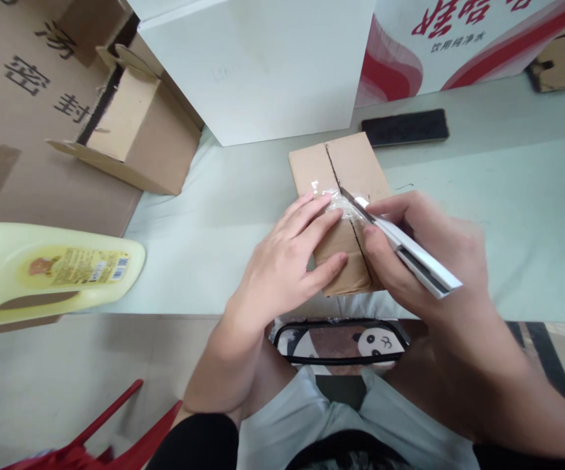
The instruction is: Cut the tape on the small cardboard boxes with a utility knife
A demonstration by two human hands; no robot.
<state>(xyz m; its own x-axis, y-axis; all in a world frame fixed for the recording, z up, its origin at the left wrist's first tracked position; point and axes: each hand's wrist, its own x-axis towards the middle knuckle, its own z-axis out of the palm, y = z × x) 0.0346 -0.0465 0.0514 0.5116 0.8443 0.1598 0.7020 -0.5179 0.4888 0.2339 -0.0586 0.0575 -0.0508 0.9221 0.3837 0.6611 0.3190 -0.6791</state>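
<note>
A small brown cardboard box lies on the table near its front edge. Clear tape runs across the dark seam in its top. My left hand rests flat on the left part of the box, fingers spread over the cardboard and the tape's edge. In my right hand is a white box cutter, gripped between thumb and fingers. Its blade tip touches the seam by the tape. Part of the box's right side is hidden behind my right hand.
A black phone lies behind the box. Further back stand a white box and a red-and-white carton. An opened cardboard box and a pale yellow jug are to the left. A pale green cloth covers the table.
</note>
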